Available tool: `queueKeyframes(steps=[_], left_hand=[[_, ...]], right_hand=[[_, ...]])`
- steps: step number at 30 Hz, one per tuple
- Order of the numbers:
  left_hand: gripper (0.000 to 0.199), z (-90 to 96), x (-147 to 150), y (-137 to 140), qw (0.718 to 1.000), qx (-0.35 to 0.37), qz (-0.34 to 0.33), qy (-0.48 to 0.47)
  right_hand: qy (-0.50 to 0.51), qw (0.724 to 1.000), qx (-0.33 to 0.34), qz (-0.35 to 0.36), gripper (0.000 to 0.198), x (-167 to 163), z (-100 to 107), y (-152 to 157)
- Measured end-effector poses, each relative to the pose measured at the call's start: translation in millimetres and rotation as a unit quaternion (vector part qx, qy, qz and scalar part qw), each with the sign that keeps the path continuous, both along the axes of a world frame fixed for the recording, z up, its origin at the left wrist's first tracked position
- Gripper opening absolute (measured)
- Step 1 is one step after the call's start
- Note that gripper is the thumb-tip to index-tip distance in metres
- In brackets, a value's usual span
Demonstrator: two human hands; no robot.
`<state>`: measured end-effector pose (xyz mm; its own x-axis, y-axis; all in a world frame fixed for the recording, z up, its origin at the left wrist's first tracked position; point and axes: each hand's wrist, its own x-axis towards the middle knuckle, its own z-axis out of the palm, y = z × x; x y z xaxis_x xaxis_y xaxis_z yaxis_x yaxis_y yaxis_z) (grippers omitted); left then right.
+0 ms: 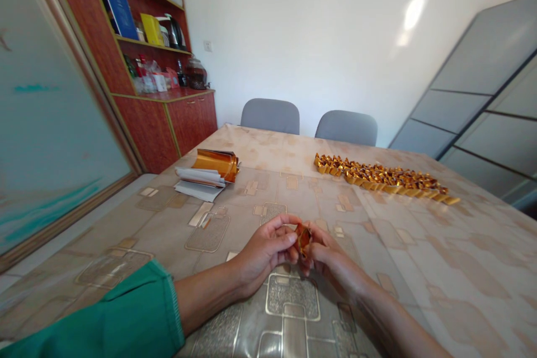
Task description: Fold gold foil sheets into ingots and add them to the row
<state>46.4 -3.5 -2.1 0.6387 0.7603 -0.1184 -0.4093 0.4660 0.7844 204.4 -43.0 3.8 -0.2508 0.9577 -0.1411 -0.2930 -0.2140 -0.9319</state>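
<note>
A small folded piece of shiny gold paper (302, 239) is held between both hands, just above the table's near middle. My left hand (272, 243) closes on its left side with thumb and fingers. From the other side my right hand (325, 249) grips it, the fingers partly hidden behind the paper. Farther off on the right lie rows of folded gold paper pieces (386, 175), set closely together. At the left is a stack of curled gold paper sheets (216, 164), with white and grey sheets (201, 182) in front of it.
A patterned cover lies over the table (268, 179). Two grey chairs (271, 116) stand at its far side. A red-brown cabinet (165, 123) with loaded shelves is at the back left, and grey panels (461, 72) lean at the right.
</note>
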Motion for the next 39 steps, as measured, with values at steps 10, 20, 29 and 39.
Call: queueKeyframes(steps=[10, 20, 29, 39], left_hand=[[0.028, 0.4, 0.5, 6.6, 0.984, -0.146, 0.08, -0.065], [0.038, -0.9, 1.2, 0.5, 0.996, -0.055, 0.06, 0.025], [0.033, -0.2, -0.1, 1.1, 0.994, -0.026, 0.085, 0.068], [0.028, 1.4, -1.1, 5.2, 0.993, -0.033, 0.092, 0.065]], right_hand=[[-0.163, 0.966, 0.173, -0.102, 0.046, -2.0, 1.6, -2.3], [-0.3, 0.909, 0.224, -0.184, 0.009, 2.1, -7.9, 5.2], [-0.668, 0.68, 0.188, -0.234, 0.015, 100.5, 9.5, 54.8], [-0.817, 0.5, 0.135, -0.255, 0.02, 151.8, -0.4, 119.8]])
